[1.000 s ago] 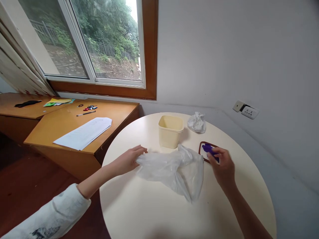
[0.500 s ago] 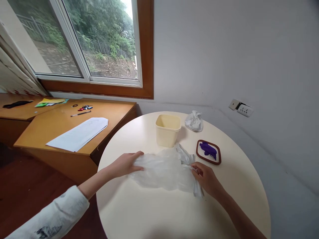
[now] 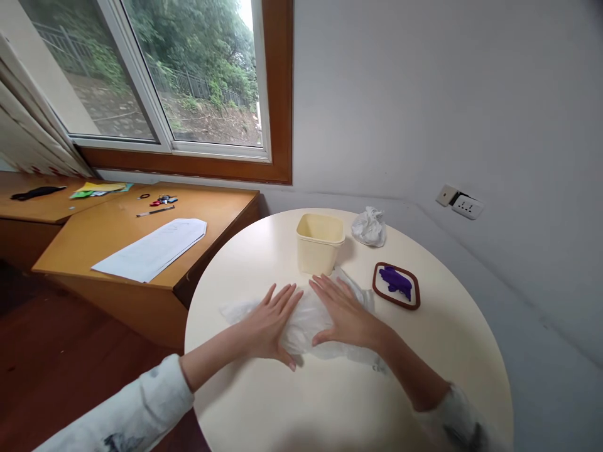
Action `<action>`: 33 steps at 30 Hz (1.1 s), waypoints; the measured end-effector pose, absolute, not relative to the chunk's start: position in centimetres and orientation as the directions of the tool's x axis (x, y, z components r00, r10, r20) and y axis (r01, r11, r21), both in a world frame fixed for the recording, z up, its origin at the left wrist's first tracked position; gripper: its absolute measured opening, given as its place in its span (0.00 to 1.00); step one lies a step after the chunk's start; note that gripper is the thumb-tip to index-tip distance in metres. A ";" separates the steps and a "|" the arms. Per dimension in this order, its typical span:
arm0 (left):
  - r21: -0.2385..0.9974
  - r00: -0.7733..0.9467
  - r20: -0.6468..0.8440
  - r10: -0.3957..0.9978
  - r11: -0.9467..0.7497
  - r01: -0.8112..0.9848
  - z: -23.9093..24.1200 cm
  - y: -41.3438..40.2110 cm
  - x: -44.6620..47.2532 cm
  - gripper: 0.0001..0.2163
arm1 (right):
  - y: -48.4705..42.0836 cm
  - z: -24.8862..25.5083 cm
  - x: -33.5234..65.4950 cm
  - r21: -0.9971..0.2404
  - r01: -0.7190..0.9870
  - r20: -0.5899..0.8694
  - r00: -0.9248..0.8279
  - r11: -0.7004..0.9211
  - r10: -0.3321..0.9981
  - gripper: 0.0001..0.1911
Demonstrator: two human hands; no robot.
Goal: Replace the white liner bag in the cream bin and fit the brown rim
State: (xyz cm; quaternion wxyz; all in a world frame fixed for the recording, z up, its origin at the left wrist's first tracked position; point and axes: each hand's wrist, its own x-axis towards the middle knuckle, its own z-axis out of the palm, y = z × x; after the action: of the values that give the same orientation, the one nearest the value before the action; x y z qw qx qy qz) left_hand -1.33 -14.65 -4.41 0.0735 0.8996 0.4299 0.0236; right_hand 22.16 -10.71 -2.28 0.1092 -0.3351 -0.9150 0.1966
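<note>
My left hand (image 3: 268, 329) and right hand (image 3: 342, 311) spread wide, palms down and gripping nothing, over a translucent plastic bag (image 3: 304, 323) on the round tabletop (image 3: 264, 402); on my remote feed, the broad spread likely keeps the slippery film from bunching. Beyond, a brown-rimmed panel (image 3: 416, 290) lies flat, bearing a purple piece (image 3: 396, 282); an upright cream tub (image 3: 318, 254) stands open-topped, a crumpled white bag (image 3: 369, 227) farther back.

Round table (image 3: 348, 398), plastic bag (image 3: 304, 323), tub (image 3: 316, 256), crumpled bundle (image 3: 370, 228), tray (image 3: 394, 302)
</note>
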 end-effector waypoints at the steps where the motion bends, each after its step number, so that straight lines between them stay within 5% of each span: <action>1: 0.147 0.608 -0.031 0.794 -0.598 0.788 -5.3 -14.6 -1.0 0.56 | -10.3 -3.1 21.4 -0.418 0.578 0.004 -0.770 0.701 0.638 0.51; 7: 0.159 0.517 0.020 0.856 -0.513 0.843 -8.2 -14.9 -2.1 0.42 | -9.5 -7.4 22.1 -0.322 0.624 0.013 -0.749 0.712 0.662 0.31; 13: 0.250 0.501 0.077 0.862 -0.503 0.827 -7.8 -15.0 -3.1 0.34 | -10.4 -8.1 25.1 -0.254 0.664 0.123 -0.699 0.703 0.705 0.24; 17: 0.269 0.452 0.139 0.881 -0.473 0.839 -7.1 -14.8 -2.6 0.18 | -10.8 -6.0 25.4 -0.313 0.711 0.121 -0.628 0.629 0.769 0.17; 19: 0.225 0.462 0.141 0.876 -0.483 0.846 -6.6 -14.6 -2.1 0.11 | -11.2 -4.5 24.6 -0.380 0.702 0.142 -0.599 0.602 0.788 0.20; 24: 0.110 0.611 0.087 0.787 -0.617 0.779 -5.0 -13.7 -0.4 0.09 | -12.3 -3.0 20.7 -0.454 0.564 0.111 -0.732 0.690 0.672 0.54; 29: 0.034 0.660 -0.010 0.751 -0.660 0.751 -3.6 -13.1 -0.8 0.07 | -11.8 -4.7 19.6 -0.294 0.668 0.034 -0.708 0.684 0.706 0.24; 33: -0.048 0.636 -0.075 0.768 -0.640 0.767 -3.8 -12.9 -2.6 0.05 | -10.9 -5.3 21.7 -0.142 0.704 0.008 -0.702 0.696 0.712 0.20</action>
State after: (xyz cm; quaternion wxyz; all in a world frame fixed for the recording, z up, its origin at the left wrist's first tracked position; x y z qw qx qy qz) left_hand -2.55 -12.89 -3.76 -0.0059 0.9045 0.4241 -0.0443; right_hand 21.74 -10.89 -5.27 0.0311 -0.3846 -0.9203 0.0641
